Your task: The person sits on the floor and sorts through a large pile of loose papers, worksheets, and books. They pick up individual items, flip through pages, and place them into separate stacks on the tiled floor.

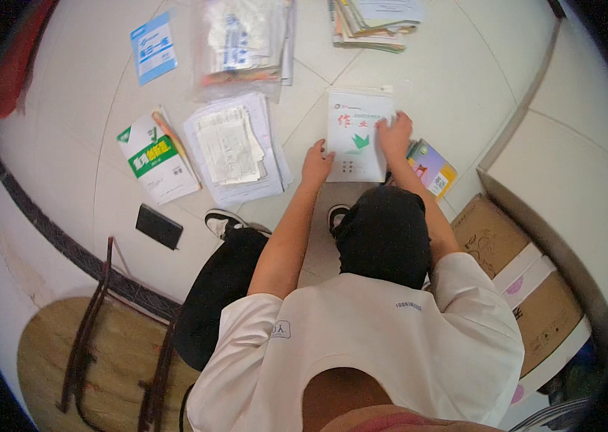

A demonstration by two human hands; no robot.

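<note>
A white exercise book [359,154] with red writing and a green design lies flat before me, its pages towards the floor. Other sheets or books seem to sit under it, as edges show at its top. My left hand [317,163] holds its left edge, thumb towards the cover. On the opposite side my right hand [397,135] grips the right edge, fingers slightly over the cover. Beside my right forearm, and partly hidden by it, are books with a purple and yellow cover [433,167]. Left of my left hand sits a pile of loose papers [228,143], small sheets on top.
Further left are a green-and-white workbook [158,156], a black phone-like object [159,226] and a blue booklet [154,49]. A clear plastic bag of papers [242,48] and a stack of books [374,27] lie ahead. A taped cardboard box [498,243] stands at right, a folding table [56,335] at lower left.
</note>
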